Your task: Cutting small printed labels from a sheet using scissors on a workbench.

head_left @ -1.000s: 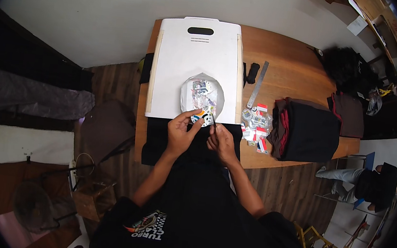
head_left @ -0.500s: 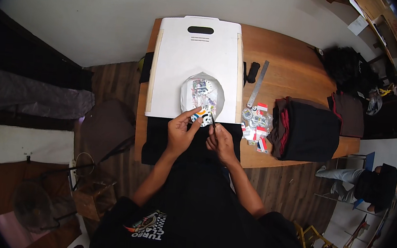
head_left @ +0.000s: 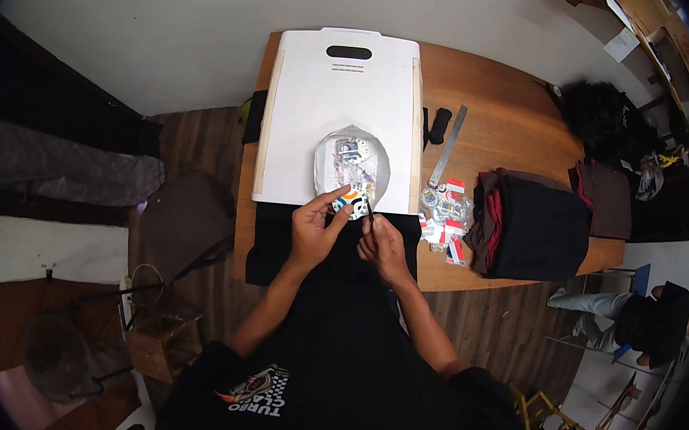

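My left hand (head_left: 316, 222) pinches a small printed sticker sheet (head_left: 351, 203) with orange, blue and black shapes on white. In my right hand (head_left: 384, 245) is a slim dark tool (head_left: 370, 211), its tip at the sheet's right edge; whether it is a blade or scissors is too small to tell. Just beyond both hands sits a round whitish container (head_left: 384, 169) with printed pieces (head_left: 350, 150) inside. It rests at the near edge of a large white board (head_left: 297, 109) with an oval slot at its far end.
On the wooden table (head_left: 509, 90), right of the board, lie a metal ruler (head_left: 449, 146), a black rolled item (head_left: 439, 126) and a pile of stickers (head_left: 445, 217). Folded dark clothes (head_left: 536, 227) are stacked farther right. A person (head_left: 644, 322) sits at the far right.
The sticker sheet has shifted and turned slightly against the dark tool. Both hands stay in nearly the same place.
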A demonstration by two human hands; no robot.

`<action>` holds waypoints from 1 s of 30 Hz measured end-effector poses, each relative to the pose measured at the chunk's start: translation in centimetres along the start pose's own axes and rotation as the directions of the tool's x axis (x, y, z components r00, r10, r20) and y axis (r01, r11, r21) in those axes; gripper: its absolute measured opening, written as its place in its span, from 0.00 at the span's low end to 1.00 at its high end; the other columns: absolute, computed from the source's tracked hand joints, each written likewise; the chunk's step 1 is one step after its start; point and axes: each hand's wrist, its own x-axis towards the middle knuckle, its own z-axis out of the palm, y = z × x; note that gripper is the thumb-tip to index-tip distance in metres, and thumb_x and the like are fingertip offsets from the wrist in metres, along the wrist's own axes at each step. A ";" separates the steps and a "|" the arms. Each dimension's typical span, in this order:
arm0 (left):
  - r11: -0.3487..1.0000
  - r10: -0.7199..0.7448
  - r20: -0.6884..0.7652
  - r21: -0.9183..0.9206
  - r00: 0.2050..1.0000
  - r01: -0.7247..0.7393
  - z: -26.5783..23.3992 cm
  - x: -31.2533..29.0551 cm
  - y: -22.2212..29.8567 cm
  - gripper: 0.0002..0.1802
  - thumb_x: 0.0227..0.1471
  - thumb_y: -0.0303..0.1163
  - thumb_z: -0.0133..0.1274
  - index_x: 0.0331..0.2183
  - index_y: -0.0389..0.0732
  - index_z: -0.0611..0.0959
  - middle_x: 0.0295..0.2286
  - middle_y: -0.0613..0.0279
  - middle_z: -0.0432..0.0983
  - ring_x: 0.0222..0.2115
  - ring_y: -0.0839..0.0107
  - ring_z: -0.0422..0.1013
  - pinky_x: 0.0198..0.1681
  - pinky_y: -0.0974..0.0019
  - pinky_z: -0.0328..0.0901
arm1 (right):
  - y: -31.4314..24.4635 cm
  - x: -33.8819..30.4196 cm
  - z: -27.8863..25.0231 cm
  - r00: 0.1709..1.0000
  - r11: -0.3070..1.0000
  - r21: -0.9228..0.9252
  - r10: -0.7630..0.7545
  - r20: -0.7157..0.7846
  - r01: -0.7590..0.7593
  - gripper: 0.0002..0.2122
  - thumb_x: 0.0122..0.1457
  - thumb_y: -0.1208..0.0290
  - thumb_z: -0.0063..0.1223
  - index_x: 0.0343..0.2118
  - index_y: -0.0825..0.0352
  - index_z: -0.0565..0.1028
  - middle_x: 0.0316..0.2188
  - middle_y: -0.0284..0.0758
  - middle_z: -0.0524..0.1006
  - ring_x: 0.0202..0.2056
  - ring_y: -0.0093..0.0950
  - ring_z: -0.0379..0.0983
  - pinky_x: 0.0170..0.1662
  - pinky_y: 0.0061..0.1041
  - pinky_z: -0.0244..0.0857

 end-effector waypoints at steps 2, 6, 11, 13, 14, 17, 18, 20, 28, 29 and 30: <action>1.000 0.006 0.003 0.009 1.000 -0.006 0.0 0.0 0.2 0.20 0.57 0.17 0.57 0.51 0.26 0.78 0.44 0.53 0.79 0.43 0.75 0.73 0.49 0.72 0.68 | 0.1 0.1 -0.1 1.000 1.000 0.005 -0.017 0.020 0.017 0.17 0.74 0.55 0.33 0.35 0.64 0.66 0.13 0.21 0.52 0.13 0.14 0.45 0.20 0.18 0.44; 1.000 0.012 0.001 0.011 1.000 -0.012 0.1 0.1 0.2 0.20 0.57 0.17 0.57 0.52 0.26 0.78 0.44 0.52 0.79 0.43 0.75 0.74 0.49 0.73 0.68 | -0.1 0.0 0.0 1.000 1.000 0.010 -0.017 0.002 0.017 0.17 0.74 0.55 0.33 0.35 0.64 0.66 0.13 0.21 0.52 0.13 0.14 0.45 0.20 0.18 0.44; 0.999 0.029 0.021 0.018 0.999 -0.029 0.0 0.0 0.4 0.20 0.57 0.16 0.56 0.53 0.26 0.77 0.44 0.51 0.78 0.43 0.74 0.74 0.49 0.73 0.68 | 1.0 -0.1 -0.6 1.000 1.000 0.011 0.008 -0.001 -0.008 0.18 0.74 0.54 0.33 0.35 0.64 0.66 0.13 0.21 0.52 0.13 0.14 0.45 0.20 0.18 0.44; 0.999 0.023 0.023 0.028 0.999 -0.024 0.0 -0.1 0.3 0.21 0.58 0.16 0.55 0.53 0.25 0.76 0.44 0.50 0.78 0.44 0.74 0.74 0.49 0.73 0.68 | 1.4 -0.2 -0.8 1.000 1.000 0.015 0.000 0.009 0.000 0.18 0.74 0.54 0.33 0.35 0.64 0.66 0.13 0.21 0.52 0.13 0.14 0.45 0.20 0.18 0.44; 0.999 0.028 0.023 0.028 0.999 -0.028 -0.1 -0.1 0.2 0.21 0.58 0.16 0.55 0.53 0.25 0.76 0.44 0.50 0.79 0.43 0.74 0.74 0.49 0.73 0.68 | 1.5 -0.1 -0.8 1.000 1.000 0.020 -0.003 0.017 0.003 0.18 0.74 0.54 0.33 0.35 0.64 0.66 0.13 0.21 0.52 0.13 0.14 0.45 0.20 0.18 0.44; 0.999 0.024 0.015 0.027 1.000 -0.024 0.1 0.0 0.3 0.21 0.58 0.16 0.55 0.53 0.25 0.76 0.43 0.51 0.79 0.43 0.75 0.74 0.48 0.73 0.68 | 1.5 0.0 -1.1 1.000 1.000 -0.002 0.016 0.006 -0.016 0.18 0.73 0.54 0.34 0.35 0.64 0.66 0.14 0.22 0.52 0.14 0.15 0.46 0.21 0.19 0.45; 1.000 0.015 0.009 0.027 1.000 -0.016 0.2 0.0 0.4 0.21 0.58 0.16 0.55 0.53 0.25 0.76 0.43 0.51 0.79 0.43 0.75 0.74 0.48 0.73 0.68 | 1.6 0.0 -1.2 1.000 1.000 -0.003 0.016 0.006 -0.016 0.18 0.73 0.54 0.34 0.35 0.64 0.66 0.14 0.22 0.52 0.14 0.15 0.46 0.21 0.19 0.45; 0.999 0.032 0.018 0.032 0.999 -0.032 0.0 0.0 0.0 0.21 0.58 0.16 0.55 0.53 0.25 0.76 0.43 0.51 0.79 0.43 0.75 0.74 0.48 0.74 0.68 | 1.7 0.1 -1.3 1.000 1.000 -0.014 -0.001 0.021 0.001 0.18 0.74 0.54 0.34 0.35 0.64 0.66 0.14 0.22 0.53 0.14 0.15 0.46 0.21 0.19 0.45; 0.999 0.032 0.026 0.030 0.999 -0.033 0.0 0.0 0.2 0.21 0.58 0.16 0.55 0.53 0.25 0.76 0.43 0.50 0.79 0.43 0.75 0.74 0.48 0.74 0.68 | 1.6 0.0 -1.3 1.000 1.000 -0.008 -0.006 0.012 0.006 0.18 0.74 0.54 0.33 0.35 0.64 0.66 0.14 0.22 0.53 0.14 0.15 0.46 0.21 0.19 0.46; 0.999 0.032 0.029 0.027 0.999 -0.033 0.0 0.0 0.1 0.21 0.58 0.16 0.55 0.53 0.25 0.76 0.43 0.50 0.79 0.43 0.75 0.74 0.48 0.74 0.68 | 1.6 0.0 -1.3 1.000 1.000 -0.010 -0.006 0.008 0.006 0.17 0.74 0.55 0.33 0.35 0.64 0.66 0.14 0.22 0.52 0.14 0.15 0.46 0.21 0.19 0.46; 0.999 0.031 0.032 0.025 0.999 -0.032 -0.1 0.0 0.1 0.21 0.58 0.16 0.55 0.53 0.25 0.76 0.43 0.50 0.79 0.43 0.75 0.74 0.48 0.74 0.68 | 1.6 0.0 -1.3 1.000 1.000 -0.010 -0.005 0.007 0.005 0.17 0.74 0.55 0.33 0.35 0.64 0.66 0.14 0.22 0.52 0.14 0.15 0.46 0.21 0.19 0.46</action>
